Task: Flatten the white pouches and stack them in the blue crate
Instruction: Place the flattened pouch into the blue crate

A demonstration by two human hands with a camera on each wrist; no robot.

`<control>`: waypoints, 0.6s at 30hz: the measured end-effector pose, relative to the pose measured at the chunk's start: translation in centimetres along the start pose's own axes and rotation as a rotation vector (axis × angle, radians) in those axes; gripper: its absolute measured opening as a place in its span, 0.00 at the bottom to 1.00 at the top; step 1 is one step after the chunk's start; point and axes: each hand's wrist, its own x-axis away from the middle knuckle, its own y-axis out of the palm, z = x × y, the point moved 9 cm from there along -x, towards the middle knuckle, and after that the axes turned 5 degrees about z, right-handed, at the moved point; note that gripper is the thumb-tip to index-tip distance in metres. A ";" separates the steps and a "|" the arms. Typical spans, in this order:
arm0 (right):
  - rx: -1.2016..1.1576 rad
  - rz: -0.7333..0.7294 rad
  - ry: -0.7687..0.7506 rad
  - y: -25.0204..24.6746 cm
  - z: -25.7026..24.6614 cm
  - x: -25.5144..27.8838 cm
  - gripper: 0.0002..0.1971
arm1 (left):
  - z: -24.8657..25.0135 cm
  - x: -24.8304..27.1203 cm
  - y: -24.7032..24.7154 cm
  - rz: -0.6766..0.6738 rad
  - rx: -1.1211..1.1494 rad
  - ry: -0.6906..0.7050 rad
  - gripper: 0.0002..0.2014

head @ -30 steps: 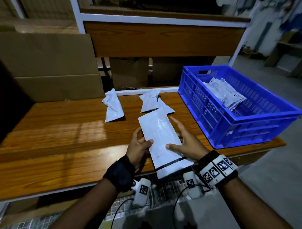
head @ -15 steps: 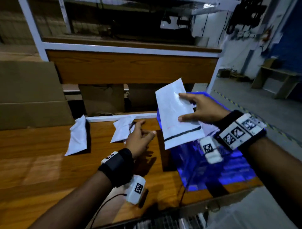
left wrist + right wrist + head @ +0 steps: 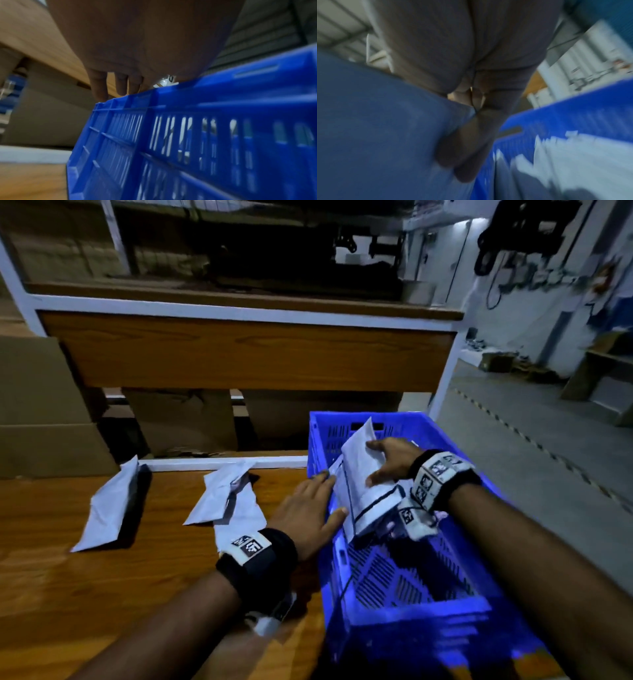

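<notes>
The right hand point(image 3: 388, 462) grasps a flat white pouch point(image 3: 359, 474) with a dark stripe, tilted inside the blue crate point(image 3: 411, 604), a slotted plastic box already holding pale pouches. The left hand point(image 3: 308, 508) lies relaxed, fingers straight, over the crate's near rim. Three crumpled pouches point(image 3: 109, 505) lie on the wooden table point(image 3: 85, 594)

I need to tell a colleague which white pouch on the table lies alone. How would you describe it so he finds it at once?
Start at the blue crate on the right of the wooden table and look left, past the two overlapping pouches. The lone pouch lies farthest left, below the cardboard boxes; nothing touches it, and neither hand is near it.
</notes>
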 end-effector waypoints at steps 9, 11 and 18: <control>0.221 -0.105 -0.023 8.4 -2.2 -5.2 0.25 | 0.4 0.6 0.2 0.039 -0.109 -0.014 0.40; 0.253 -0.076 -0.039 8.7 -2.6 -5.5 0.24 | 0.2 0.6 0.4 0.026 -0.099 -0.021 0.39; 0.229 -0.029 -0.065 8.1 -3.3 -5.4 0.44 | -0.2 0.7 0.8 0.011 -0.069 -0.037 0.39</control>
